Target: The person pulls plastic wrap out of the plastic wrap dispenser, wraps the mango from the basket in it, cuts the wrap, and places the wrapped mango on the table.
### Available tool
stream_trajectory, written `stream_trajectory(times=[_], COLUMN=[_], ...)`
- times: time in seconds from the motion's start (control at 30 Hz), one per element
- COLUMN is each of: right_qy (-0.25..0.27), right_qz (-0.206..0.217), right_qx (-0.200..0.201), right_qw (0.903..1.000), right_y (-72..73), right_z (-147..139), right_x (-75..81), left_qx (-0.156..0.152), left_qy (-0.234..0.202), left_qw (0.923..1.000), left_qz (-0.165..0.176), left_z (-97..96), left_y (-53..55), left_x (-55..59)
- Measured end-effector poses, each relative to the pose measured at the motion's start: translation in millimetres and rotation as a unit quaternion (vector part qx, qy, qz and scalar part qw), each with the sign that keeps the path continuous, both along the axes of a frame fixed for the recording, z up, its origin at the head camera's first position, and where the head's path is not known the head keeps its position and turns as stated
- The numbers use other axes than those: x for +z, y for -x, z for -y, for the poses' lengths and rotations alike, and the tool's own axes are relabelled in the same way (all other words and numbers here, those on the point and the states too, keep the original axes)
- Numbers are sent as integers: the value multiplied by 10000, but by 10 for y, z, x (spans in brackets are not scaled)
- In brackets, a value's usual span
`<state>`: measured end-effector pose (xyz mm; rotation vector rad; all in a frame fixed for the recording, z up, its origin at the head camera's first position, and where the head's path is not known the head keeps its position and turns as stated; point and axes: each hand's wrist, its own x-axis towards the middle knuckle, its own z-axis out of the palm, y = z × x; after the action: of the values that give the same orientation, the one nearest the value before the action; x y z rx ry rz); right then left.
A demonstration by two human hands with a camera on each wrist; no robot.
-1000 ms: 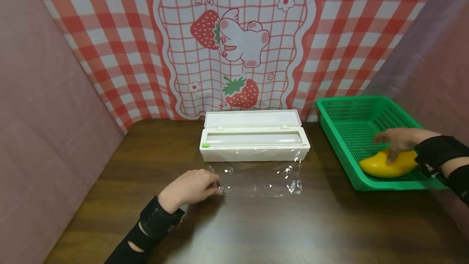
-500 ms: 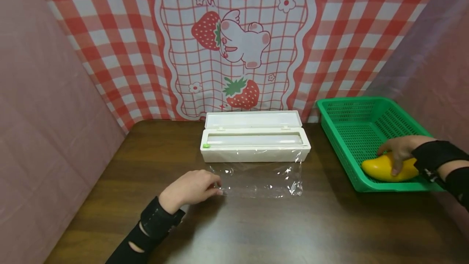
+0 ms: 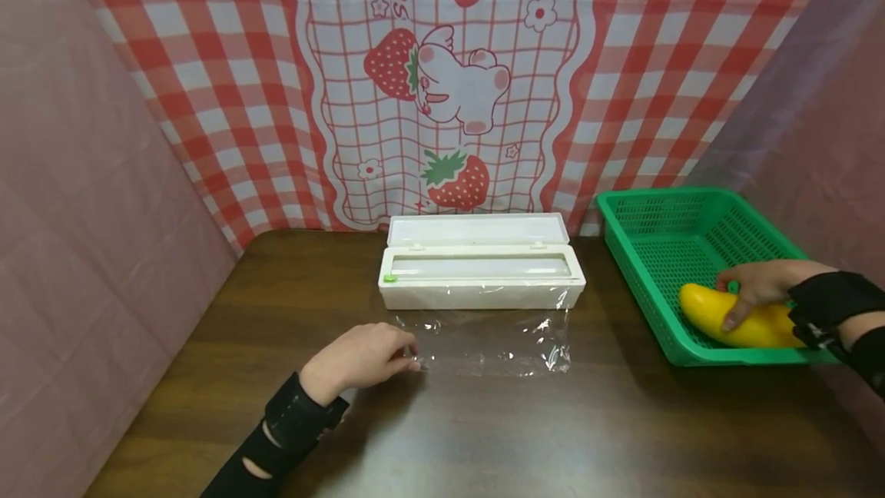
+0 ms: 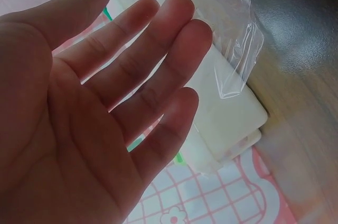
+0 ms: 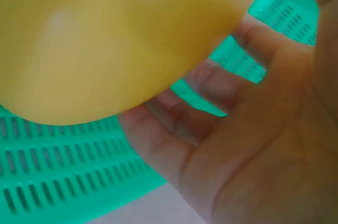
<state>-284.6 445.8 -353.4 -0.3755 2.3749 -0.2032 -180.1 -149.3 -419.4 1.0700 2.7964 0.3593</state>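
My right hand (image 3: 764,290) reaches into the green basket (image 3: 636,294) and grips a smooth yellow mango (image 3: 712,313). In the right wrist view the mango (image 5: 121,44) fills the upper left, and several fingertips curl against its underside. My left hand (image 3: 362,352) lies low over the table, beside the near left corner of a sheet of clear cling film (image 3: 484,344). Its fingers are relaxed and hold nothing in the left wrist view, where the film (image 4: 237,49) shows beyond the fingertips. The film hangs from a white dispenser box (image 3: 477,297) with its lid raised.
The dispenser stands at the back of the brown wooden table (image 3: 484,436), with a small green slider (image 3: 390,278) at its left end. Behind rises a red-and-white checked cloth (image 3: 228,98). Pink cloth (image 3: 90,175) borders the left side.
My right hand has closed its fingers round the mango, which has turned slightly, its far end swinging away from me. The left hand and the film have stayed in place.
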Motion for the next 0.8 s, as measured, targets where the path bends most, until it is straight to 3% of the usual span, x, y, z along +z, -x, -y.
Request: stream_trajectory(times=[0.17, 0.3, 0.47, 0.8], right_qy=[111, 273, 354, 865], right_qz=[-931, -1886, -3037, -4589], right_qx=[-7, -70, 87, 469], right_qw=[9956, 9817, 9521, 8830], right_y=[-38, -141, -306, -617], right_z=[78, 236, 509, 1475], right_x=[137, 378, 615, 630], left_qx=[-25, 13, -4, 72], left_qy=[-43, -37, -38, -20], left_qw=[10000, 10000, 10000, 9999], left_qz=[-21, -5, 31, 111], left_z=[7, 20, 24, 31], left_y=[6, 4, 14, 18], left_x=[-3, 6, -2, -49])
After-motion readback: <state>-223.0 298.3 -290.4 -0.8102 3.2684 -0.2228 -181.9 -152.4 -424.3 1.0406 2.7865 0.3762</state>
